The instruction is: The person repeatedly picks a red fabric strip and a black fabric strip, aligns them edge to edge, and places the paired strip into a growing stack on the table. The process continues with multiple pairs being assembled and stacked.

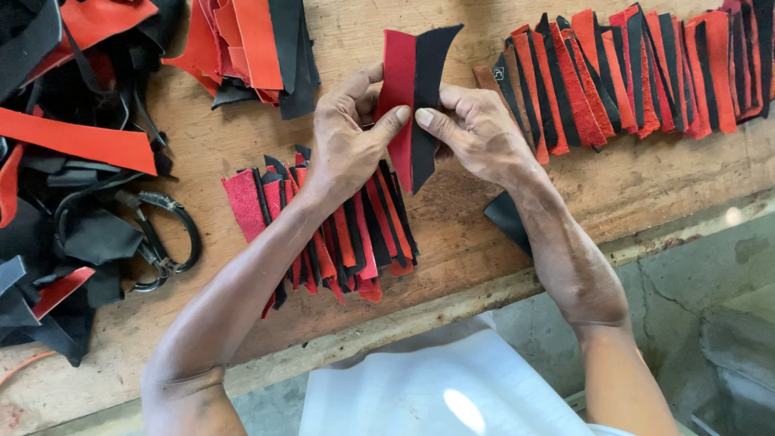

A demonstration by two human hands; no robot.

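Observation:
My left hand (349, 139) and my right hand (472, 129) meet above the wooden workbench (452, 234). Between them they pinch a red leather piece (398, 73) laid against a black leather piece (432, 89), edges side by side and upright. My left thumb presses on the red piece, my right thumb on the black one. Under my left wrist lies a fanned row of paired red and black pieces (331, 234), partly hidden by my forearm.
A longer row of red and black pairs (630, 77) runs along the far right. Loose red and black scraps (64, 145) pile at the left, with black-handled scissors (165, 238) beside them. More cut sheets (254, 48) sit at the top. A single black piece (504, 218) lies near the bench edge.

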